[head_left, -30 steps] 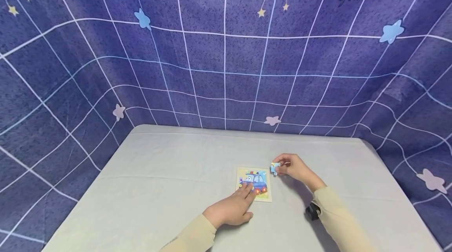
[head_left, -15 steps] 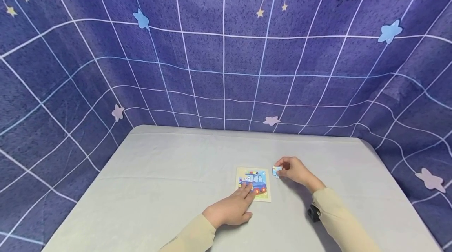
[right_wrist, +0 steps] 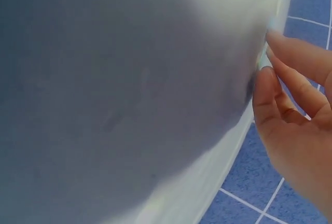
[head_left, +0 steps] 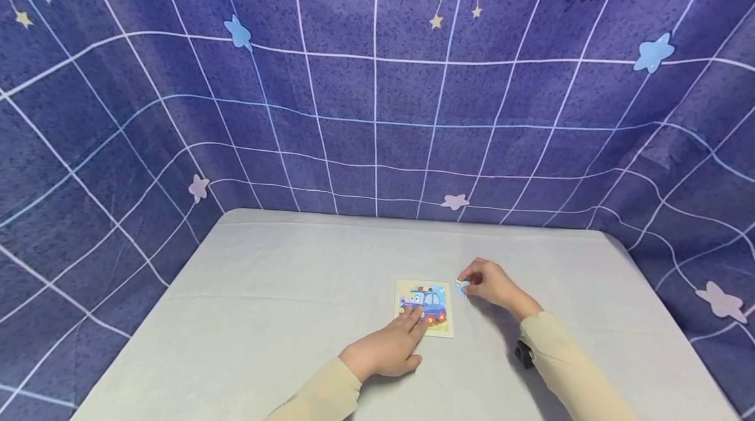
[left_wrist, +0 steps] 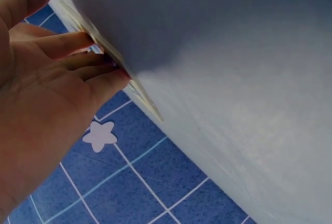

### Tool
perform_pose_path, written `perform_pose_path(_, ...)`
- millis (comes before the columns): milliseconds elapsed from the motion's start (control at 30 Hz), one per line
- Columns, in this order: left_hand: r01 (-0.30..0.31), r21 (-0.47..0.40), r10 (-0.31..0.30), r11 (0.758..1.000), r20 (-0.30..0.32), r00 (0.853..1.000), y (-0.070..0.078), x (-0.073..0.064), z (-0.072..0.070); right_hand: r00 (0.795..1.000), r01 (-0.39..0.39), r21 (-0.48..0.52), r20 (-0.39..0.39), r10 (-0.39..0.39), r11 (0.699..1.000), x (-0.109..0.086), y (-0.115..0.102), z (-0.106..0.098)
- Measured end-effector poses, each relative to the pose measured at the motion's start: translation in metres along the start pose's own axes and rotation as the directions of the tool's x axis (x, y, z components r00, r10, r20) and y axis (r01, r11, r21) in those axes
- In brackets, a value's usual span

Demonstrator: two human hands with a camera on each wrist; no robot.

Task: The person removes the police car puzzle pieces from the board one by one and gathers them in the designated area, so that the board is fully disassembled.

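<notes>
A square jigsaw puzzle [head_left: 438, 326] with a pale frame lies on the table, showing a blue cartoon car with red wheels. My left hand [head_left: 386, 345] rests its fingertips on the lower left of the picture and covers part of it. In the left wrist view the fingers [left_wrist: 106, 84] of that hand reach out nearly straight to the puzzle's thin edge. Just beyond the puzzle's right side, my right hand [head_left: 489, 282] pinches a small light blue puzzle piece [head_left: 461, 288] between thumb and fingers. The right wrist view hardly shows the piece behind the fingertips.
A pale grey cloth covers the table [head_left: 283, 336]. Behind and at both sides hangs a dark blue curtain [head_left: 330, 93] with white grid lines and stars. A black device [head_left: 523, 354] sits at my right wrist.
My right hand has shifted the puzzle piece slightly toward me and to the right, and the piece has turned a little. The left hand stays in place on the puzzle.
</notes>
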State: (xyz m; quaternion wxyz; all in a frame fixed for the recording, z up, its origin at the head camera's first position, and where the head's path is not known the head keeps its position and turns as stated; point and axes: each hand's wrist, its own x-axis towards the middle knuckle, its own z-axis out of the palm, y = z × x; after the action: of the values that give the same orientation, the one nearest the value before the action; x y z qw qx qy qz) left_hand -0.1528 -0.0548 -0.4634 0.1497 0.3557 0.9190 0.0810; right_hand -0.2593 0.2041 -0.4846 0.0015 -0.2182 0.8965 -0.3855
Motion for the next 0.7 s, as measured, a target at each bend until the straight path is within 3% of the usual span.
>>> perform_pose_path(167,-0.002,0.000,0.002,1.000,0.000,1.000,0.000,0.000,0.000,0.997,0.074,0.042,-0.013,-0.074,0.996,0.003,-0.012,0.007)
perform_pose_path(367,-0.005,0.006,0.005,1.000,0.010,1.000,-0.001,0.001,0.000,0.989,0.125,0.094,0.069,-0.132,0.988,0.012,-0.029,0.023)
perform_pose_path(700,-0.004,0.028,0.003,1.000,0.015,1.000,0.000,0.002,-0.001,0.971,0.113,0.095,0.199,-0.130,0.989,0.024,-0.050,0.044)
